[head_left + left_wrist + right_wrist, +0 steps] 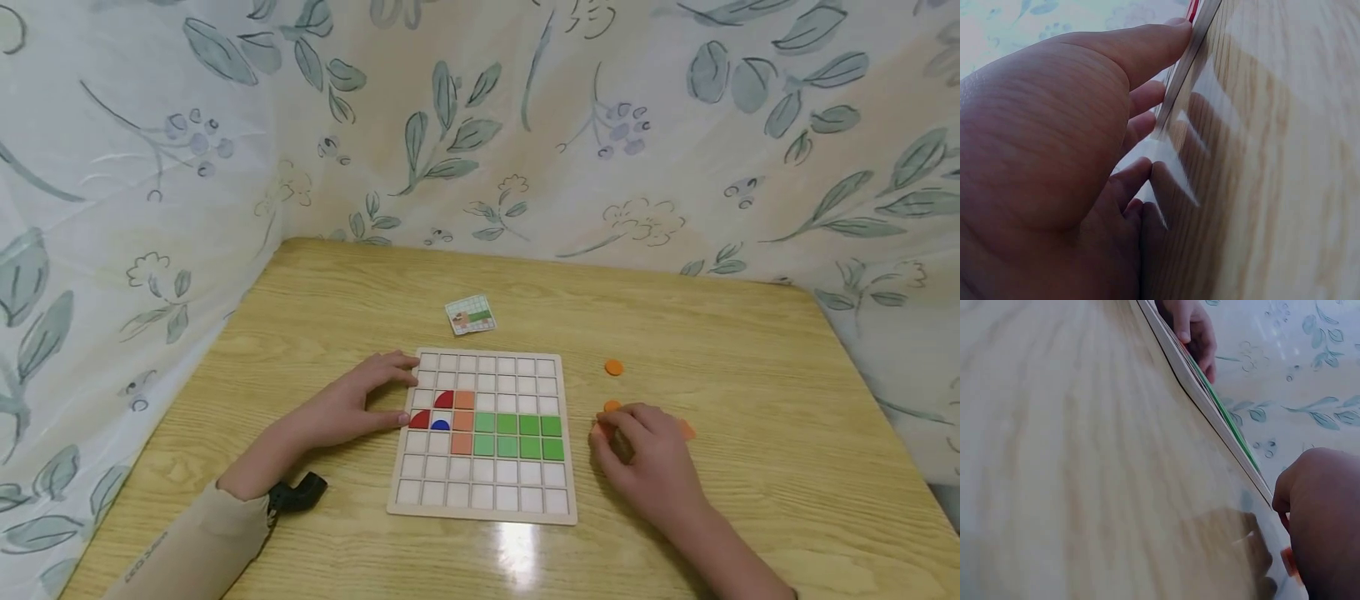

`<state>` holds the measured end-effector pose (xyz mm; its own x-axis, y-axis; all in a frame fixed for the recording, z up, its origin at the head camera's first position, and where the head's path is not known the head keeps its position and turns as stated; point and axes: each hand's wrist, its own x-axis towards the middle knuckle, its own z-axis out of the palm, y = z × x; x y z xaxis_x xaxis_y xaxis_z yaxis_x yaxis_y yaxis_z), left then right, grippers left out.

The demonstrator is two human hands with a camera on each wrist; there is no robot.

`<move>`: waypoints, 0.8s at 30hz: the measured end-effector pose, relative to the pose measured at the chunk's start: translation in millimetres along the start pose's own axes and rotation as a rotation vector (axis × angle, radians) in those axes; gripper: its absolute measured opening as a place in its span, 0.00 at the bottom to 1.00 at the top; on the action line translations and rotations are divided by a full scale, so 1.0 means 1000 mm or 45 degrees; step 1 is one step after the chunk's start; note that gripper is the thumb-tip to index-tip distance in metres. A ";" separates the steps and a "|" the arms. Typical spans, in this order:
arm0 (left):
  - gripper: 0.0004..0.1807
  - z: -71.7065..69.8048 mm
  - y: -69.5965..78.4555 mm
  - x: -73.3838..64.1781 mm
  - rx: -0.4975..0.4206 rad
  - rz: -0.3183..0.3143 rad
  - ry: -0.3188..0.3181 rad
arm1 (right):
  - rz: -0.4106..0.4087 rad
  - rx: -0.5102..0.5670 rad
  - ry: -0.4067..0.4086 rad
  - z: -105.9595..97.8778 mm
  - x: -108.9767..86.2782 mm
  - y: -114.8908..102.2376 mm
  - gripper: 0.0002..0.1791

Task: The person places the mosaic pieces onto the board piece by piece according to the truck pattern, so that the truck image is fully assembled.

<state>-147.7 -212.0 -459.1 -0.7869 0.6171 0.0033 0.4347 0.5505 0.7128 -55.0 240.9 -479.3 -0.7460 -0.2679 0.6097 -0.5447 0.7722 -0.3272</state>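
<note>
A wooden grid board [482, 514] lies flat on the table, with red quarter-circles [445, 400], a blue half-round piece [440, 425], salmon squares [462, 421] and green squares [529, 448] in its cells. Along the board's left edge rests my left hand [341, 404], thumb and fingertips at the rim. In the left wrist view the thumb [1160, 47] is stretched against the board's side. To the right of the board my right hand [652, 462] pinches a small orange piece [602, 429], partly covered by the fingers.
An orange disc [614, 367] lies beyond my right hand; another orange piece [612, 406] sits by its fingertips, and a third orange piece [687, 429] shows behind it. A small pattern card [471, 315] lies past the board. Floral cloth [525, 150] hangs behind the table.
</note>
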 end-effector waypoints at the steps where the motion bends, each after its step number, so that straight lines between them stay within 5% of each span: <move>1: 0.27 0.000 -0.001 0.000 0.007 -0.001 0.002 | -0.013 0.002 -0.004 0.002 0.000 0.000 0.07; 11: 0.27 0.001 -0.002 0.000 0.012 0.009 0.014 | -0.116 0.049 0.014 0.013 0.007 -0.011 0.09; 24: 0.27 0.003 -0.005 0.001 0.009 0.032 0.014 | -0.106 0.159 -0.038 0.035 0.030 -0.036 0.08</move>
<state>-149.4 -212.1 -464.8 -0.7805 0.6245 0.0286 0.4572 0.5391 0.7073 -71.3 184.8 -474.8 -0.7061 -0.3465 0.6175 -0.6474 0.6693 -0.3646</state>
